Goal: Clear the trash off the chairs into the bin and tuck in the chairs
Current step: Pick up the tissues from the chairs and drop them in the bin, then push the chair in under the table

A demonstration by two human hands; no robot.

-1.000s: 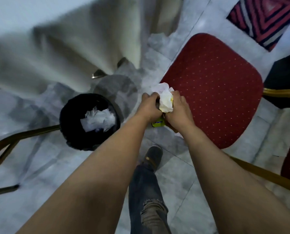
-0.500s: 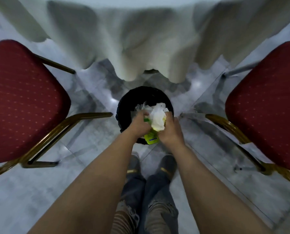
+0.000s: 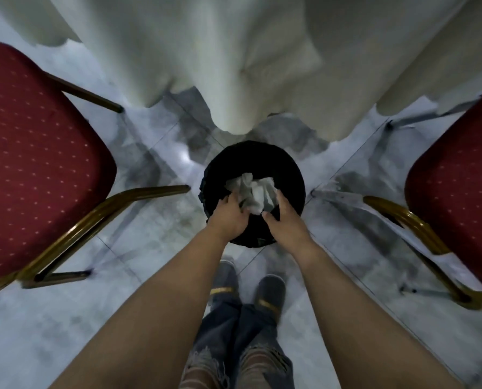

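Between the left chair (image 3: 37, 153) and the right chair (image 3: 458, 197), stood over a round black bin (image 3: 291, 175) on the grey marble floor (image 3: 150, 240). Held the left hand (image 3: 230, 219) over the near left part of the rim, with fingers loosely spread and only slightly bent, gripping nothing. Had its fingertips (image 3: 228, 198) at the edge of the crumpled white paper (image 3: 255, 192); could not tell whether touching it or just above it. Held the right hand (image 3: 286, 221) over the near right part of the rim, likewise slack and holding nothing, with the thumb turned inward toward the left hand and the fingers pointing away along the paper's right side. Saw the paper lying inside the bin, between the two hands, pale against the dark lining. Noted the left chair's red seat dotted with small pale specks, and its gold frame (image 3: 108, 209) ending just beside the bin's left side. Noted the right chair's gold leg (image 3: 411, 223) curving below its red seat, near the bin's right side. Found both seats out in the open beside the hanging white tablecloth (image 3: 234, 66), not tucked beneath it. Looked down past bare forearms at ripped blue jeans (image 3: 234, 349) and grey shoes (image 3: 270, 287) with gold bands, toes near the bin.
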